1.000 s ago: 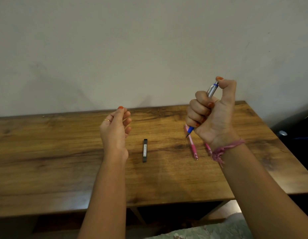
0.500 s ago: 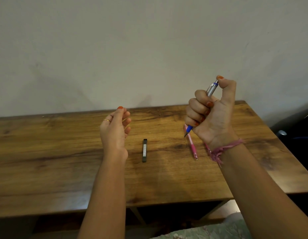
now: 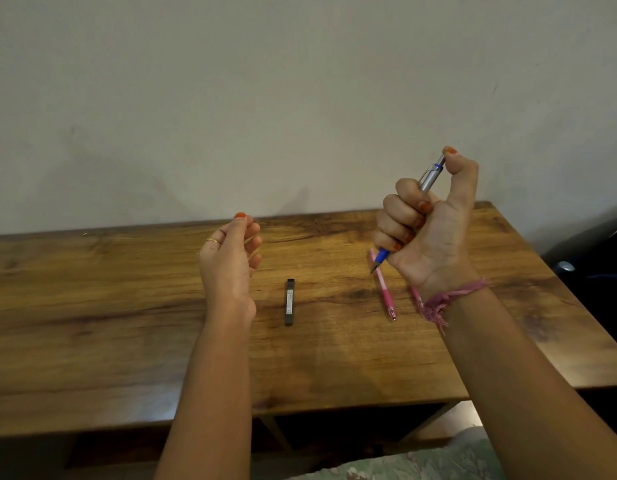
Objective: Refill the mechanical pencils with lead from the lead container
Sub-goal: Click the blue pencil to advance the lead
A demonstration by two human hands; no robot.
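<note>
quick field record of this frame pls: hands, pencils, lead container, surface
right hand: grips blue pencil, tip down, thumb on its top
left hand: raised, fingertips pinched; whether it holds anything is too small to tell
pink pencil: flat on table, below the right hand
second pink pencil: mostly hidden by right wrist
lead container: black, flat on table, between the hands
table: wooden, against wall

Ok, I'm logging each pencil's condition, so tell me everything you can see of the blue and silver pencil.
The blue and silver pencil has a metallic silver barrel with a clip, a blue grip near its pointed metal tip, and a blue band below the top button. The right hand holds it in a fist, raised above the wooden table, tilted with its tip down and left. The thumb rests on the button. Whether lead protrudes is too small to tell.
</note>
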